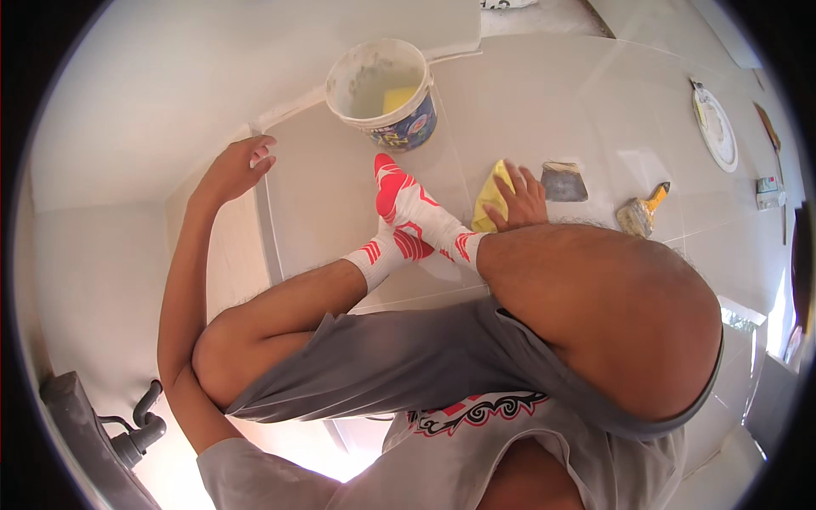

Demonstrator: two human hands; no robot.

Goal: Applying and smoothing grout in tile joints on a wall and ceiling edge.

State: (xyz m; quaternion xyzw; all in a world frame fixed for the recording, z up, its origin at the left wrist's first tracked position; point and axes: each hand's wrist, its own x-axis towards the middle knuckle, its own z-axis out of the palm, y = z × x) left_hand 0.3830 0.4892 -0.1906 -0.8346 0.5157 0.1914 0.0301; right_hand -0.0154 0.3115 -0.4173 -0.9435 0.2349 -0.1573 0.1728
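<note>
My right hand (520, 202) holds a yellow cloth (488, 201) down against the tiled floor, its fingers over the cloth's right side. Right beside those fingertips lies a flat scraper with a dark grey blade (564, 184). A paintbrush with a yellow handle (654, 200) rests farther right, its bristles whitish. On the other side, my left hand (238, 168) hovers by the low wall edge, fingers loosely curled and apart from the thumb, with nothing visible in it. Between the hands and farther off stands a white bucket (415, 119) with a yellow sponge-like piece (397, 99) inside.
My crossed feet in red-and-white socks (399, 191) are between my hands, close to the bucket. A white oval lid-like piece (716, 127) lies at the far right, near a small box (770, 194). A pale wall (212, 85) borders the left, with a dark pipe (146, 425) at lower left.
</note>
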